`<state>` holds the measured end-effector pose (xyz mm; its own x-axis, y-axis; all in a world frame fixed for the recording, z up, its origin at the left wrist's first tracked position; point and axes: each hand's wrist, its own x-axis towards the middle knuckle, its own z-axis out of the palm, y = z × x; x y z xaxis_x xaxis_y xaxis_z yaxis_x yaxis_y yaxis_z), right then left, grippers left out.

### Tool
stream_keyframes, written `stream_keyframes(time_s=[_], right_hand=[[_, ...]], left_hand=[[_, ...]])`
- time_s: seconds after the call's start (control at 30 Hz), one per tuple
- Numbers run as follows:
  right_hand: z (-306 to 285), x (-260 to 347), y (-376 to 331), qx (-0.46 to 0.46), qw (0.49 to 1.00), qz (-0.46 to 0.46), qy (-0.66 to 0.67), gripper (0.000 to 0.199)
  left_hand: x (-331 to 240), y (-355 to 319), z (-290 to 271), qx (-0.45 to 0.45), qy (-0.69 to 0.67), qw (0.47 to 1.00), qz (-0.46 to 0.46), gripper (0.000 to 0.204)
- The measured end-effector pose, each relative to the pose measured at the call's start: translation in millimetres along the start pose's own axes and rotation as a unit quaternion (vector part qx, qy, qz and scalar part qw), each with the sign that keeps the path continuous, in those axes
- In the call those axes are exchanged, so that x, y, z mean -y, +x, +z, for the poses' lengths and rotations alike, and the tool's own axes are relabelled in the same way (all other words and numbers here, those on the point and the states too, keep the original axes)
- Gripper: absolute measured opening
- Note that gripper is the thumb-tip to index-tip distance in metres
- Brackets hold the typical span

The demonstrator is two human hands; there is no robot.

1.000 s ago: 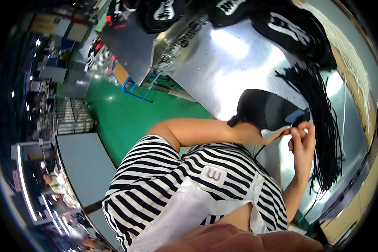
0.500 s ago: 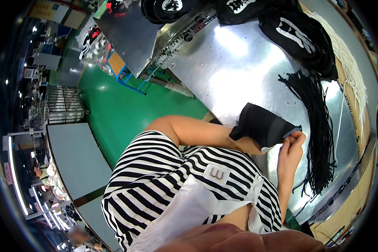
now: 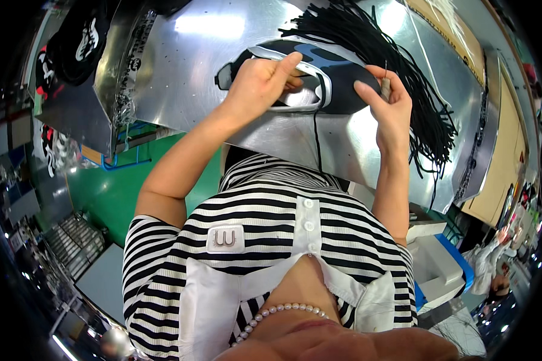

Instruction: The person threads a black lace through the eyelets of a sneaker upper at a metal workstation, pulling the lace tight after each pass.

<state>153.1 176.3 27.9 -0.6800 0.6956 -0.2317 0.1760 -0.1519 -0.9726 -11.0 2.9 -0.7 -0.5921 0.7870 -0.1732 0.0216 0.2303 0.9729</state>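
Note:
A black shoe upper with a pale grey lining lies over the metal table in front of me. My left hand is closed on the edge of its opening, thumb along the rim and fingertips inside. My right hand holds the upper's far-right end between thumb and fingers. A slim tool with a pale handle and a thin dark tip sits among the right fingers; its lower part is hidden. From the opening a black lace hangs down over the table's near edge.
A bundle of black laces spreads across the table's right side. On the left, dark shoe uppers lie on another metal surface. A blue-framed stool stands on the green floor. A white and blue machine or box is at my right.
My view has turned toward the table. The upper, earlier upright over my left hand, now lies flatter with its opening showing. My left hand has come out onto the rim.

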Motion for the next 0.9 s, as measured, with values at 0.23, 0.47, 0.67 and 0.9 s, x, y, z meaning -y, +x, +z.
stream_keyframes(time_s=[0.23, 0.47, 0.67, 0.9], right_hand=[[-17, -37, 26, -0.069, 0.995, -0.073, -0.023, 0.016], [16, -67, 0, 0.099, 0.994, 0.042, -0.021, 0.017], [4, -62, -39, 0.219, 0.965, 0.140, 0.028, 0.014], [0, -44, -38, 0.333, 0.907, 0.064, 0.250, 0.052]], left_hand=[[-7, -8, 1, 0.028, 0.357, 0.910, 0.210, 0.029], [-16, -7, 8, -0.054, 0.380, 0.874, 0.298, 0.015], [-40, -1, -3, -0.098, 0.378, 0.865, 0.314, 0.013], [-65, 1, 0, -0.090, 0.380, 0.831, 0.395, 0.017]])
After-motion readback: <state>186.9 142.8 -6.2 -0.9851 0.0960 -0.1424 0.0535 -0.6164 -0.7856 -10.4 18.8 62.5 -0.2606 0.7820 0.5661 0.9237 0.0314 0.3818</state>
